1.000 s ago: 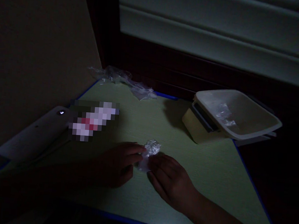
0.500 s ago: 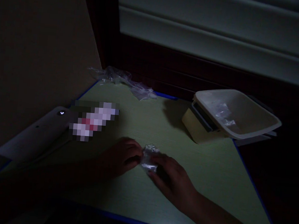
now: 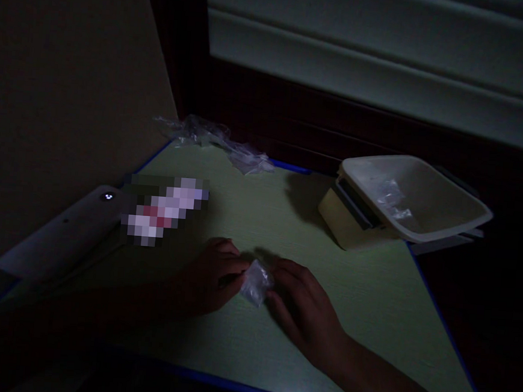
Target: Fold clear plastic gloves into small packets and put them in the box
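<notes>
A small folded clear plastic bag (image 3: 257, 283) is over the middle of the pale green table (image 3: 348, 299). My left hand (image 3: 217, 274) pinches the bag's left edge between thumb and fingers. On the bag's other side is my right hand (image 3: 304, 308), with thumb and fingers spread apart and nothing gripped between them. Its fingertips are close to the bag's right edge; in the dim light I cannot tell whether they touch it.
A cream plastic box (image 3: 332, 220) with dark side clips stands tilted at the right, with small clear plastic pieces (image 3: 392, 197) inside. Loose clear plastic bags (image 3: 220, 141) lie at the back edge. To the left are a white slab-like device (image 3: 62, 231) and a pixelated object (image 3: 165, 212).
The plastic bag looks smaller and turned to a diamond shape. My right hand's fingers have come off its top and opened at its right side. My left hand has barely moved.
</notes>
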Tool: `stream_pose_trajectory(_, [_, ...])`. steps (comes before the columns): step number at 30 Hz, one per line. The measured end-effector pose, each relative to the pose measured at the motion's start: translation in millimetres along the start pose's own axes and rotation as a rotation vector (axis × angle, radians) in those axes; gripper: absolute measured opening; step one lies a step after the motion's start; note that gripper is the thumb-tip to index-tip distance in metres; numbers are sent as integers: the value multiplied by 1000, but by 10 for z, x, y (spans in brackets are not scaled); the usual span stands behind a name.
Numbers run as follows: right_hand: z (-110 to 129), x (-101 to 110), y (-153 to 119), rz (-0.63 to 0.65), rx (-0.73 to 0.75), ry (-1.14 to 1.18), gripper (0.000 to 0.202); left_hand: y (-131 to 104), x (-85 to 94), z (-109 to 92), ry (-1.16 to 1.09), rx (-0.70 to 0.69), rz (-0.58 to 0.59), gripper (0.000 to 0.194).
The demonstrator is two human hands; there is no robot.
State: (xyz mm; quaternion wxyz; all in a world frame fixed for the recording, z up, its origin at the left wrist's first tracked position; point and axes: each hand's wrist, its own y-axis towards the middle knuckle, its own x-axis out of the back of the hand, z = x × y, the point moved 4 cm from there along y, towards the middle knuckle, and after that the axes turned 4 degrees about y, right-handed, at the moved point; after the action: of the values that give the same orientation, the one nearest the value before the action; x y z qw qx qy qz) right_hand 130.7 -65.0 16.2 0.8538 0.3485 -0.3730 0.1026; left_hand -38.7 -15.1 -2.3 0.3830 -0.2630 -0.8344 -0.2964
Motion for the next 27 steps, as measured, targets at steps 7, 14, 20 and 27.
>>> stream_pose_trajectory(7, [45,-115,18,157,153,-116,23,-2,7,9,118,-40,-63,27])
stream_pose_trajectory(14, [22,-152,15,225,96,-156,23,-12,75,48,411,-42,-8,13])
stream_pose_trajectory(20, [-33,-88,86,235,-47,2,16,-52,0,154,574,-189,7,26])
stream_pose_trajectory(27, [-111,-179,415,500,-274,31,25,-34,-91,297,460,-279,27,24])
